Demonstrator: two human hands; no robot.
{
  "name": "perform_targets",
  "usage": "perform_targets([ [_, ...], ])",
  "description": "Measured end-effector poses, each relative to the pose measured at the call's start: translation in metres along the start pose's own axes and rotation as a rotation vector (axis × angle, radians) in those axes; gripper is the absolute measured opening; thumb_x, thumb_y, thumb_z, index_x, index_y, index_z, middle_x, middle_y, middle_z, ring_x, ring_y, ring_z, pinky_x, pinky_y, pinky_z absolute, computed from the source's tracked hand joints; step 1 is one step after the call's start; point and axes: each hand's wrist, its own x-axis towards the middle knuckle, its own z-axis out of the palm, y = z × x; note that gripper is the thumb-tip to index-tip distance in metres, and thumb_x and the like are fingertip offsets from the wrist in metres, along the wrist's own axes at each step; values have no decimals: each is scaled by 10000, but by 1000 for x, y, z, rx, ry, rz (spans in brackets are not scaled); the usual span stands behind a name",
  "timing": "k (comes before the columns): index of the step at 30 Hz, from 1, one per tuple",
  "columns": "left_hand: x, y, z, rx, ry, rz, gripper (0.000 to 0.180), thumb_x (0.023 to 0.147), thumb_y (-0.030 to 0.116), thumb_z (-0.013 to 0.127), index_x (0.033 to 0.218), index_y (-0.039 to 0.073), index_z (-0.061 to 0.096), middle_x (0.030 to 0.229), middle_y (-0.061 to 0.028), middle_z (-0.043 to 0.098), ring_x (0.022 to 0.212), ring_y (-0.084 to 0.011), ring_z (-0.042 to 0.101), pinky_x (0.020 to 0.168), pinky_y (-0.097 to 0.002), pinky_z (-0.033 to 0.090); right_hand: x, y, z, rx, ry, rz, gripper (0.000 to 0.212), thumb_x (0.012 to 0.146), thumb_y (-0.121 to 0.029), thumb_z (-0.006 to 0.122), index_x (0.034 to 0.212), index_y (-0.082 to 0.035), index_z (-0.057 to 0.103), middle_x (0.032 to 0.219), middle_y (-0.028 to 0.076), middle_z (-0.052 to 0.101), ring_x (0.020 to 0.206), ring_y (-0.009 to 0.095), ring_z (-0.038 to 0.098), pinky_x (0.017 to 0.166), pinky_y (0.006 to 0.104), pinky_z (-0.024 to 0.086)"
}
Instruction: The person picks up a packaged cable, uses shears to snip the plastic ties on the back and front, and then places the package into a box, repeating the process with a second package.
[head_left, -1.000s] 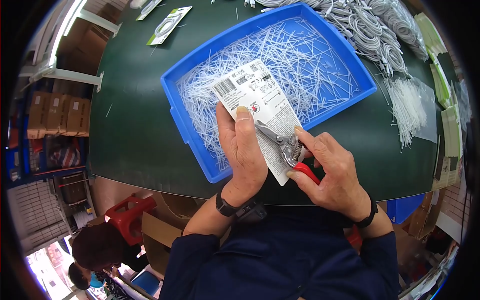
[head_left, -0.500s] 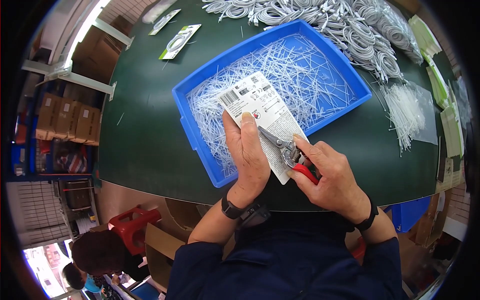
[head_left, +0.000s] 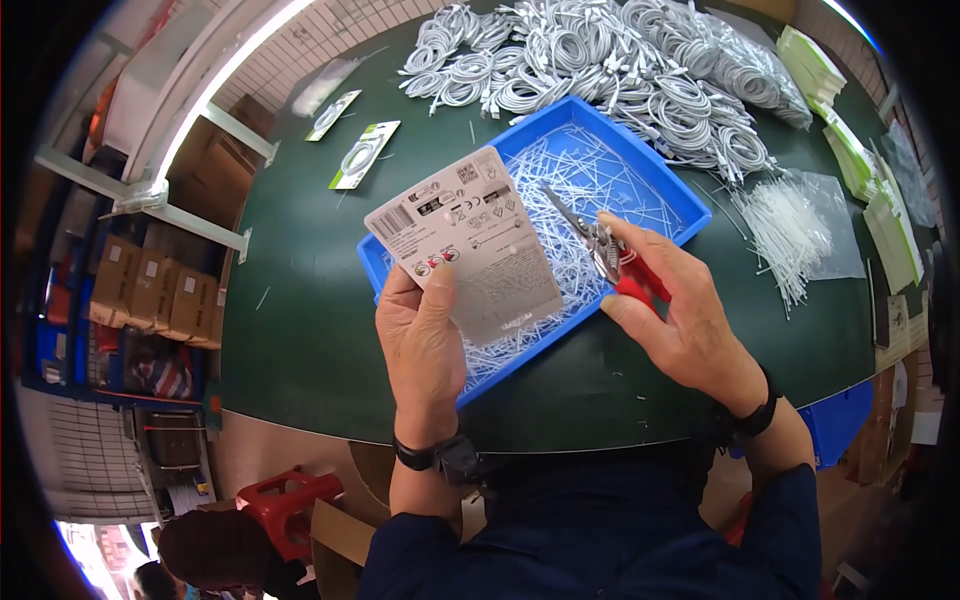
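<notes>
Clippers (head_left: 602,250) and card (head_left: 480,245) have drawn apart since half a second ago: the blades now sit just right of the card, over the blue tray (head_left: 574,112) of white ties (head_left: 555,165). Left hand (head_left: 418,345): its grip is closed on the card's near left edge, thumb on the printed face. Right hand (head_left: 690,315): its grip holds the red handles. Grey cables (head_left: 690,118) lie on the far side of the table (head_left: 300,320).

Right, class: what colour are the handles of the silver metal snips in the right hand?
The snips' handles are red, best seen in the head view.
</notes>
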Motion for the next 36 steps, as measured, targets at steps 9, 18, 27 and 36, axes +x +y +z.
perform_targets([
  [9, 80, 16, -72, -428, -397, 47, 222, 1033, 260, 557, 967, 49, 568, 853, -25, 564, 757, -121, 515, 745, -286, 464, 46, -27, 18, -26, -92, -175, 594, 832, -108, 712, 1389, 9, 539, 1138, 187, 653, 909, 265, 640, 847, 330, 500],
  [18, 94, -9, -75, -640, -568, -188, 323, 1081, 351, 439, 857, 119, 461, 718, 17, 385, 695, -119, 387, 636, -270, 399, 43, -39, 42, -177, -347, -168, 629, 781, -168, 808, 1348, -26, 578, 913, 129, 618, 710, 252, 603, 656, 367, 498],
  [27, 70, -19, -49, -494, -631, -258, 432, 1073, 454, 405, 797, 127, 472, 665, 20, 425, 655, -118, 382, 621, -255, 380, 47, -38, 44, -119, -311, -150, 668, 748, -137, 831, 1355, -31, 573, 914, 125, 619, 691, 250, 590, 625, 353, 497],
  [36, 69, -23, -49, -504, -550, -295, 385, 984, 447, 618, 852, 99, 522, 682, 1, 480, 655, -124, 460, 607, -244, 402, 48, -39, 43, -171, -281, -204, 670, 740, -126, 831, 1351, -31, 574, 915, 123, 621, 694, 250, 594, 615, 351, 494],
])
